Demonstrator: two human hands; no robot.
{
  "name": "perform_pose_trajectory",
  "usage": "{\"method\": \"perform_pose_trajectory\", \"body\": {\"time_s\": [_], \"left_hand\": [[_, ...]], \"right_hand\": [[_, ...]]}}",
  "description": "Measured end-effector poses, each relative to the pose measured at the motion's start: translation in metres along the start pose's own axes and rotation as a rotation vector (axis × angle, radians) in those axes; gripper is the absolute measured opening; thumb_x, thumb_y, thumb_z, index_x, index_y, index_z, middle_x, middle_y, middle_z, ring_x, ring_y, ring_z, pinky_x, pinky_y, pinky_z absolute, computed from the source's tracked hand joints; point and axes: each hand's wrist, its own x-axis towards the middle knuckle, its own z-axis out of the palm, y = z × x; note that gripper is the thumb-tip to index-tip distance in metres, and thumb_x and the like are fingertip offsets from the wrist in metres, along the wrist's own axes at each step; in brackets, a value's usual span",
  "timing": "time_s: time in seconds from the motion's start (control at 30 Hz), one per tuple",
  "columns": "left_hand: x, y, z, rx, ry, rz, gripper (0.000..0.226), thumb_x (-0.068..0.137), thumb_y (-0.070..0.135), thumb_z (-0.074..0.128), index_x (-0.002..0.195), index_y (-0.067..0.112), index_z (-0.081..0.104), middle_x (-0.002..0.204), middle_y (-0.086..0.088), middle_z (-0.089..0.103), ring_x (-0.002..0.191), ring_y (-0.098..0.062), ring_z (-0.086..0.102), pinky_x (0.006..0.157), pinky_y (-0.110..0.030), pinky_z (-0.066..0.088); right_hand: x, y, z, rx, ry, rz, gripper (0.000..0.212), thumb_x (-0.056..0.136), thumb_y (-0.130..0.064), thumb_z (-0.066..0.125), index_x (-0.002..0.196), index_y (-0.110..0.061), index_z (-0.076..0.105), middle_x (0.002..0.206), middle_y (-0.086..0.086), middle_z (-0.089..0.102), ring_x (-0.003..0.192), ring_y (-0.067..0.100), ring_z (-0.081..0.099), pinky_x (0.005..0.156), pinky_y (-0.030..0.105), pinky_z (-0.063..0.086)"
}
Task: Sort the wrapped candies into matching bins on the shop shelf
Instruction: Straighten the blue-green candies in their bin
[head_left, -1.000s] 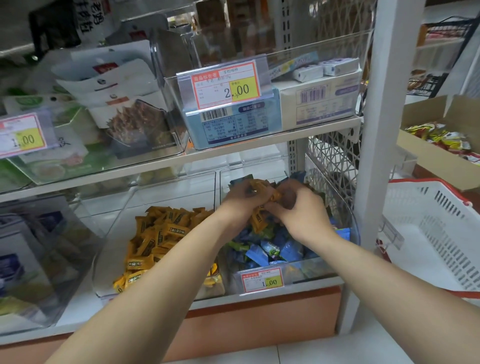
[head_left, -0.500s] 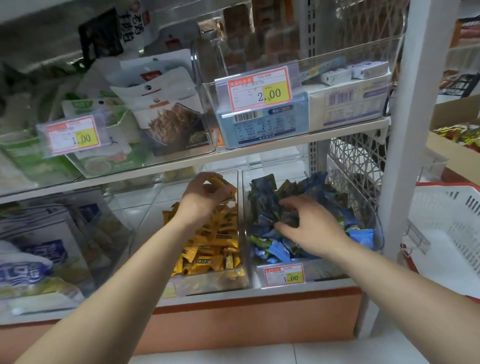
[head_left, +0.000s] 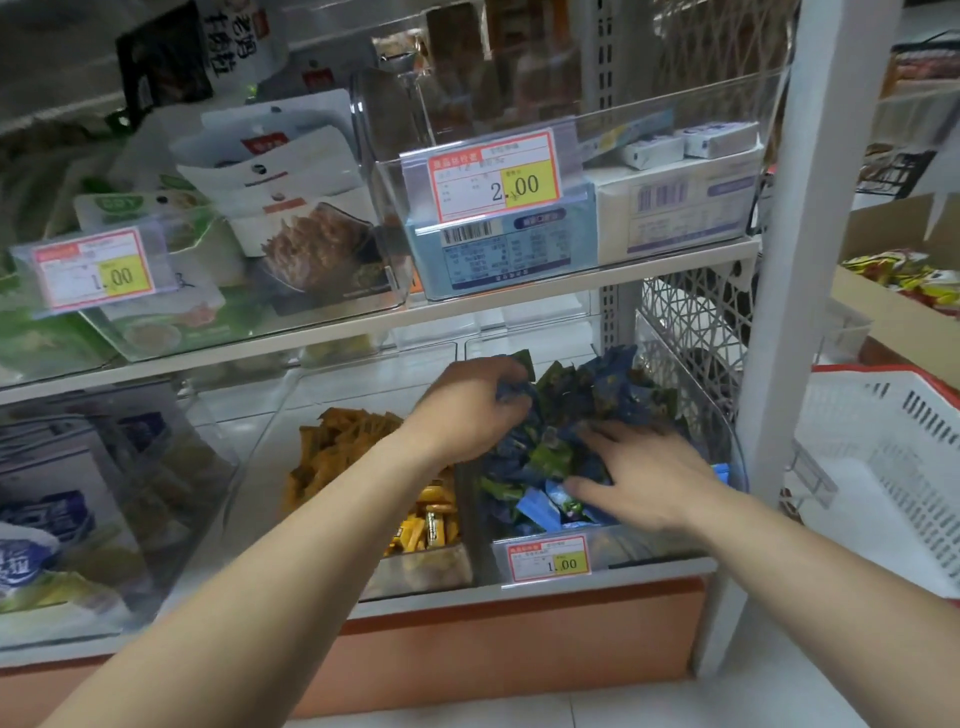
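Hands both work inside the clear bin (head_left: 649, 546) at the right end of the lower shelf (head_left: 649, 569), next to the white upright post (head_left: 779, 260). This bin holds the blue and green candies (head_left: 597, 400), heaped from its back to its front wall. A price tag (head_left: 549, 558) marked 1.00 is clipped to the front wall.

Left hand (head_left: 475, 410): the forearm crosses diagonally from the lower left and passes over the neighbouring bin (head_left: 426, 567). The wrist is bent to the right. The fingers are curled and grip a few blue wrappers at the left rear part of the heap. The back of the hand faces the camera, so most of the fingertips are hidden.

Right hand (head_left: 654, 478): the forearm enters from the lower right. The palm faces down. The fingers are straight and spread, lying flat on the front right part of the heap and holding nothing. The thumb points left, along the front wall.

The two hands are near each other but apart, with candies between them.

The neighbouring bin stands just beside the first, on its left, and holds the yellow candies (head_left: 353, 452). A white basket (head_left: 883, 493) stands to the right of the post, off the shelf.
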Motion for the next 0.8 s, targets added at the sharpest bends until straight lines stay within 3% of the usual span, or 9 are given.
{"method": "perform_pose_trajectory", "body": {"time_s": [0.1, 0.27, 0.37, 0.47, 0.63, 0.8], "left_hand": [[0.034, 0.018, 0.027, 0.032, -0.178, 0.017, 0.033, 0.094, 0.039, 0.059, 0.124, 0.025, 0.059, 0.120, 0.001, 0.064, 0.106, -0.019, 0.059, 0.091, -0.037, 0.050], [0.090, 0.025, 0.077, 0.023, -0.268, -0.002, 0.026, 0.097, 0.023, 0.056, 0.119, 0.012, 0.065, 0.125, -0.008, 0.063, 0.113, -0.025, 0.058, 0.087, -0.029, 0.043], [0.112, 0.019, 0.100, 0.181, -0.379, -0.033, 0.034, 0.096, 0.035, 0.056, 0.111, 0.006, 0.065, 0.121, -0.016, 0.062, 0.098, -0.028, 0.058, 0.075, -0.030, 0.040], [0.124, 0.010, 0.109, 0.284, -0.529, -0.066, 0.052, 0.092, 0.053, 0.055, 0.121, 0.011, 0.064, 0.123, -0.012, 0.062, 0.091, -0.022, 0.053, 0.074, -0.029, 0.038], [0.128, 0.006, 0.102, 0.242, -0.775, -0.054, 0.054, 0.093, 0.051, 0.055, 0.139, 0.022, 0.052, 0.143, -0.003, 0.052, 0.120, -0.022, 0.053, 0.090, -0.029, 0.036], [0.127, 0.009, 0.102, 0.284, -0.837, -0.049, 0.052, 0.096, 0.046, 0.051, 0.142, 0.022, 0.049, 0.147, -0.004, 0.048, 0.125, -0.022, 0.049, 0.096, -0.033, 0.036]], "right_hand": [[-0.001, 0.004, 0.001, 0.008, 0.004, 0.001, 0.076, 0.085, -0.079, 0.031, 0.150, -0.039, 0.034, 0.150, -0.004, 0.046, 0.133, 0.026, 0.048, 0.109, 0.039, 0.033], [-0.002, 0.005, 0.006, 0.007, 0.020, 0.029, 0.084, 0.077, -0.080, 0.020, 0.146, -0.039, 0.040, 0.140, -0.001, 0.051, 0.126, 0.028, 0.051, 0.109, 0.039, 0.032], [-0.002, 0.006, 0.010, -0.007, 0.043, 0.023, 0.079, 0.081, -0.078, 0.022, 0.147, -0.038, 0.040, 0.138, -0.001, 0.051, 0.125, 0.027, 0.050, 0.109, 0.040, 0.029], [-0.002, 0.009, 0.013, 0.011, 0.045, 0.016, 0.074, 0.085, -0.076, 0.028, 0.147, -0.038, 0.038, 0.138, -0.002, 0.050, 0.126, 0.026, 0.048, 0.109, 0.041, 0.028], [-0.004, 0.011, 0.011, 0.042, 0.062, 0.001, 0.071, 0.085, -0.075, 0.031, 0.143, -0.036, 0.043, 0.138, -0.003, 0.051, 0.123, 0.026, 0.050, 0.108, 0.041, 0.028], [-0.005, 0.010, 0.011, 0.053, 0.067, 0.000, 0.074, 0.081, -0.075, 0.026, 0.142, -0.036, 0.044, 0.136, -0.004, 0.051, 0.120, 0.025, 0.051, 0.106, 0.039, 0.029]]}}
